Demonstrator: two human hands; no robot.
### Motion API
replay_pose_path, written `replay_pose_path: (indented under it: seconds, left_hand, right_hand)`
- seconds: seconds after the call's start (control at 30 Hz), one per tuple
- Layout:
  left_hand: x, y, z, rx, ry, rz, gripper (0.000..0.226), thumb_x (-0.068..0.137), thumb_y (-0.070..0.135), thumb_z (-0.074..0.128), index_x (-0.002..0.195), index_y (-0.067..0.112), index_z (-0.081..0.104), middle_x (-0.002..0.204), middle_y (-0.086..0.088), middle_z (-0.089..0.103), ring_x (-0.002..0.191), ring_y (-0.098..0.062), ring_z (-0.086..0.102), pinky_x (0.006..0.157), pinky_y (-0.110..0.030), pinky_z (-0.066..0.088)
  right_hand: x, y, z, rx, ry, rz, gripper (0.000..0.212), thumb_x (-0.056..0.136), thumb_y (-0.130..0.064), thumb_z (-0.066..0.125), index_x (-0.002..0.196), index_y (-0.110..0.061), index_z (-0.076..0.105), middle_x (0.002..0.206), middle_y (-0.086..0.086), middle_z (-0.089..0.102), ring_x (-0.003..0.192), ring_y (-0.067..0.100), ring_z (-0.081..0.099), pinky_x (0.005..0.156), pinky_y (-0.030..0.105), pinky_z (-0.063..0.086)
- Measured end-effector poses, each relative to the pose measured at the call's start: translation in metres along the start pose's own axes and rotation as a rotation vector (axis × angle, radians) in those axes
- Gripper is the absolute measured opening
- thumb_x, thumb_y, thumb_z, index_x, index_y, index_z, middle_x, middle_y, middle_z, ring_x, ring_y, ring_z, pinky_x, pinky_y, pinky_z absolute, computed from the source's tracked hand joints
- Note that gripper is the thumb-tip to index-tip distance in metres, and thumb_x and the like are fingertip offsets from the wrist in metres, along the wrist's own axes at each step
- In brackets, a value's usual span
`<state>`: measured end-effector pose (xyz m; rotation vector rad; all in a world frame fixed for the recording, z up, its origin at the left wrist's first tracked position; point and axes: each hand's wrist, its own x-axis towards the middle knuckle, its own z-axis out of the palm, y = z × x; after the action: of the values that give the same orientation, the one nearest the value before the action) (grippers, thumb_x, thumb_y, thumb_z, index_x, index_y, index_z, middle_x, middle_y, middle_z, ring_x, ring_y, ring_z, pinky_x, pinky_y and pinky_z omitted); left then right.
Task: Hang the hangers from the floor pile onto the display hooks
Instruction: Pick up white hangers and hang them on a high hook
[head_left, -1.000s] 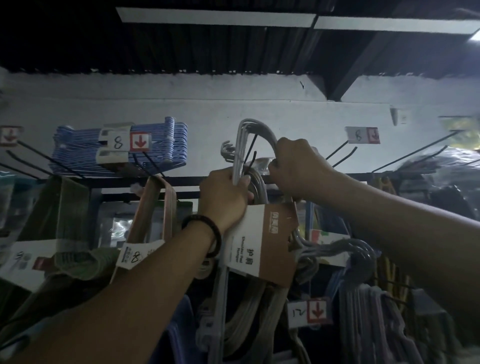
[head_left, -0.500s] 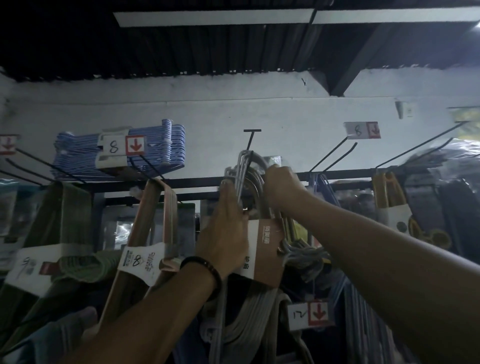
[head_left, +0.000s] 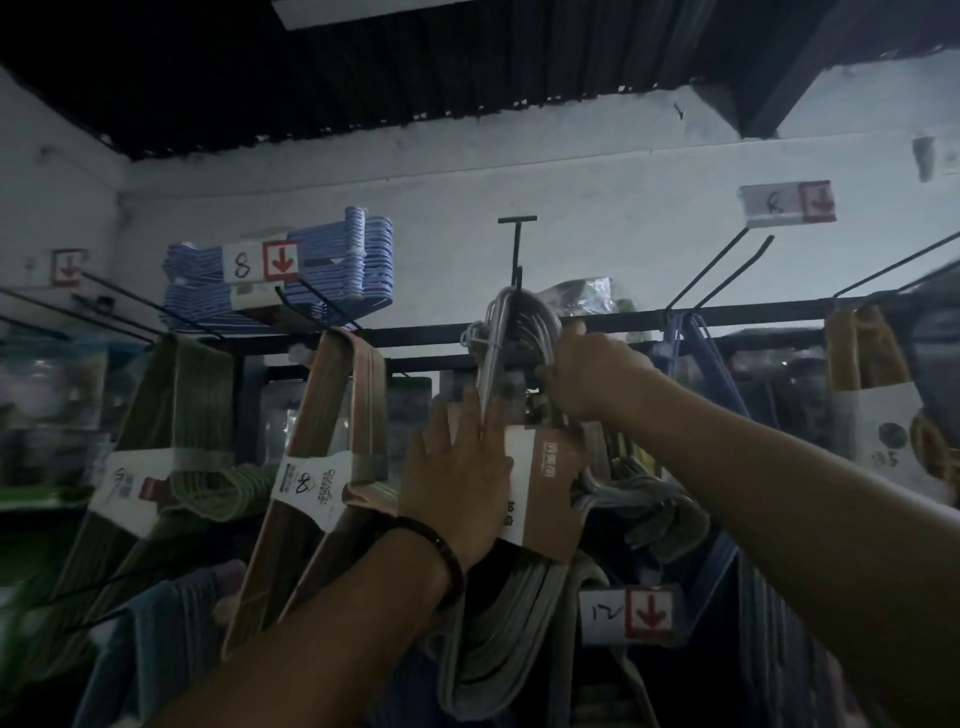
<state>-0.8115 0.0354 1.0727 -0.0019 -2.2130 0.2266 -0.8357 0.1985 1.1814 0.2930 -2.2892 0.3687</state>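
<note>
Pink hangers (head_left: 337, 415) just beside grey bundle (head_left: 524, 319)

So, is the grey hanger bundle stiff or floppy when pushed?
Probably stiff: the grey hanger bundle holds its shape under the flat left hand. The cardboard sleeve likely binds it together. On one thin display hook it may swing when the right hand releases.

A dark ribbed ceiling (head_left: 467, 62) meets a white wall (head_left: 519, 208) along the wall's top edge. Before the wall, a price tag marked 8 (head_left: 260, 261) with a red arrow shows toward the left edge. A like tag (head_left: 787, 203) shows toward the right edge, and a tag marked 12 (head_left: 628, 613) hangs far lower.
</note>
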Motion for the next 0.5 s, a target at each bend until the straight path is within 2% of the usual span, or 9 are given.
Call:
replay_pose_path:
  seconds: [0.07, 0.13, 0.2, 0.27, 0.37, 0.43, 0.5]
  left_hand:
    - [-0.012, -0.007, -0.015, 0.018, -0.012, 0.033, 0.073, 0.108, 0.043, 0.036, 0.166, 0.024, -0.002, 0.174, -0.015, 0.001, 0.158, -0.045, 0.006, 0.127, -0.062, 0.016]
    - [-0.033, -0.018, -0.034, 0.014, 0.084, 0.095, 0.071, 0.099, 0.045, 0.042, 0.162, 0.021, 0.021, 0.165, -0.016, 0.027, 0.152, -0.041, 0.027, 0.121, -0.058, 0.031]
    - [-0.063, -0.032, -0.051, -0.048, 0.218, 0.13, 0.058, 0.093, 0.044, 0.05, 0.146, 0.018, 0.047, 0.145, -0.011, 0.051, 0.135, -0.033, 0.046, 0.111, -0.05, 0.043]
    - [-0.104, -0.049, -0.065, -0.067, 0.237, 0.065, 0.044, 0.092, 0.043, 0.057, 0.132, 0.025, 0.057, 0.132, -0.003, 0.055, 0.12, -0.027, 0.051, 0.097, -0.043, 0.049]
    - [-0.177, -0.084, -0.076, -0.059, 0.115, -0.037, 0.035, 0.095, 0.052, 0.043, 0.12, 0.034, 0.06, 0.118, 0.004, 0.058, 0.105, -0.023, 0.053, 0.083, -0.037, 0.046]
    - [-0.232, -0.111, -0.082, -0.099, 0.022, -0.116, 0.028, 0.093, 0.052, 0.049, 0.112, 0.037, 0.063, 0.113, 0.003, 0.064, 0.102, -0.026, 0.06, 0.08, -0.039, 0.051]
    - [-0.293, -0.14, -0.089, -0.087, -0.113, -0.221, 0.028, 0.09, 0.057, 0.054, 0.109, 0.039, 0.063, 0.109, 0.006, 0.067, 0.095, -0.024, 0.066, 0.078, -0.04, 0.056]
  right_hand:
    - [-0.018, -0.002, -0.006, 0.022, 0.05, -0.03, 0.07, 0.096, -0.037, 0.06, 0.151, -0.007, 0.029, 0.134, 0.024, 0.054, 0.117, 0.043, 0.06, 0.084, 0.046, 0.054]
    - [-0.042, -0.008, -0.013, 0.045, 0.152, -0.108, 0.066, 0.096, -0.039, 0.058, 0.148, -0.008, 0.032, 0.14, 0.023, 0.048, 0.122, 0.044, 0.055, 0.085, 0.048, 0.051]
    - [-0.073, -0.019, -0.019, 0.062, 0.246, -0.202, 0.061, 0.097, -0.041, 0.054, 0.148, -0.012, 0.036, 0.141, 0.021, 0.046, 0.124, 0.042, 0.052, 0.091, 0.049, 0.051]
    - [-0.109, -0.035, -0.022, 0.147, 0.282, -0.297, 0.052, 0.099, -0.04, 0.051, 0.144, -0.016, 0.042, 0.138, 0.017, 0.05, 0.117, 0.039, 0.057, 0.087, 0.048, 0.054]
    - [-0.17, -0.072, -0.015, 0.337, 0.186, -0.404, 0.034, 0.101, -0.042, 0.053, 0.13, -0.023, 0.052, 0.123, 0.005, 0.058, 0.1, 0.023, 0.061, 0.08, 0.041, 0.057]
    - [-0.216, -0.107, 0.0, 0.463, 0.046, -0.474, 0.025, 0.101, -0.044, 0.054, 0.122, -0.032, 0.051, 0.117, -0.005, 0.056, 0.098, 0.013, 0.058, 0.083, 0.037, 0.056]
    - [-0.262, -0.15, 0.025, 0.512, -0.072, -0.532, 0.024, 0.1, -0.047, 0.052, 0.12, -0.033, 0.051, 0.116, -0.005, 0.056, 0.099, 0.016, 0.06, 0.082, 0.041, 0.058]
